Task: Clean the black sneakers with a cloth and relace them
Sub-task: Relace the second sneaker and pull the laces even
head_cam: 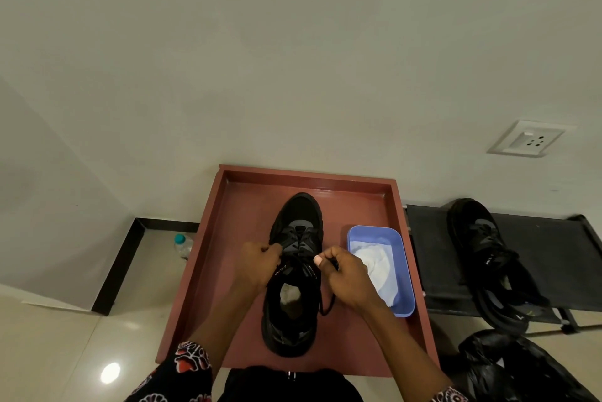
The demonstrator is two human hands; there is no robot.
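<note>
Relacing looks underway on one black sneaker (294, 274) — it sits mid-tray, toe at 12 o'clock, heel at 6. Crossed lace rows show over the lower eyelets near the toe; the upper eyelets by the tongue seem not yet done, w/ a loose lace end (327, 302) trailing off the shoe's 3 o'clock side. The cloth (374, 263) lies bunched in the blue tub (381, 234) at 3 o'clock of the shoe, untouched by either hand, so wiping on this shoe is prob. finished, though I can't tell how clean it is. The second sneaker (482, 252) rests on a dark rack (553, 245) well off at 3 o'clock, outside the red tray (234, 206); its laces are too dark to read, so its status is unclear.

Left hand (260, 263) — fingers curled tight at the shoe's 9 o'clock edge by the eyelets, apparently pinching lace there; the exact hold is hidden. Right hand (345, 274) is at the 3 o'clock edge, fingers curled, thumb and forefinger pinching the lace that hangs below it. Both forearms come in from 6 o'clock, wrists about level, hands just beside the tongue on either side.
</note>
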